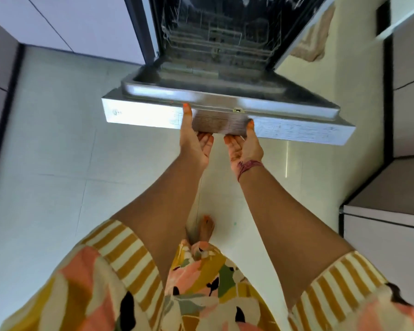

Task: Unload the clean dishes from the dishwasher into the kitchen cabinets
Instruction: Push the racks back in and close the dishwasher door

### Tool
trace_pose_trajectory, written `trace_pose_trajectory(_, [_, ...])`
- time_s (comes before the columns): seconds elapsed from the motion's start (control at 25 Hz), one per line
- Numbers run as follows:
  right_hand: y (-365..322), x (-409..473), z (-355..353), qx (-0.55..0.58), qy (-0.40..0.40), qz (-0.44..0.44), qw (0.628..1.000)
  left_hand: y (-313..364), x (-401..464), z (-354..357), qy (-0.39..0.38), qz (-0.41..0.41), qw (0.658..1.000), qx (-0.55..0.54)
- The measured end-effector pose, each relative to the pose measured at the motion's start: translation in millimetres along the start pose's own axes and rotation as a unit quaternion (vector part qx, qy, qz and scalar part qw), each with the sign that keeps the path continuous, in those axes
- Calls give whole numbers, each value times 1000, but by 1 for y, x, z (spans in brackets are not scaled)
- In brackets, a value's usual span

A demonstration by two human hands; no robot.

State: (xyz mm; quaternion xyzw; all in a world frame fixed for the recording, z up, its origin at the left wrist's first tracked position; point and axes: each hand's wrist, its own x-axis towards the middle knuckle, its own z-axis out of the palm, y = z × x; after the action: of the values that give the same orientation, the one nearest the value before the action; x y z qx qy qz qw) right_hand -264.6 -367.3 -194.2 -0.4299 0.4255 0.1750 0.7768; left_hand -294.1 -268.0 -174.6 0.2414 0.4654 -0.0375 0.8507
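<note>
The dishwasher door (225, 115) hangs partly lowered in front of the dishwasher (215, 32), its top edge with the control strip facing the camera. Both hands grasp that edge near its middle. The left hand (194, 142) has its thumb laid up over the edge and its fingers curled underneath. The right hand (245, 146), just beside it, grips the same way, thumb on the face of the edge and fingers tucked below; a reddish thread bracelet (249, 167) circles its wrist. Behind the door, inside the dishwasher, the wire rack (215, 44) shows only as blurred lines, so I cannot tell what it holds. Below the door lie the pale floor tiles (58, 139) and a bare foot (204, 228).
</note>
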Motion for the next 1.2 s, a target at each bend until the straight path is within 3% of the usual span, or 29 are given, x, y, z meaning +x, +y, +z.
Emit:
trace_pose_trajectory(0.12, [-47, -8, 46, -38, -46, -38, 997, 46, -11, 48, -24, 38, 999, -17])
trace_pose_trajectory(0.28, [-111, -4, 110, -73, -44, -79, 993, 101, -10, 117, -21, 61, 998, -27])
trace_pose_trajectory(0.8, [-258, 30, 309, -122, -61, -96, 986, 254, 32, 302, -3, 86, 996, 1])
trace_pose_trajectory(1.0, [-279, 50, 343, -119, -33, -88, 988, 284, 62, 333, 54, 72, 996, 14])
trace_pose_trajectory(1.2, [-281, 61, 346, -60, -32, -58, 996, 292, 80, 327, 45, 25, 998, 21])
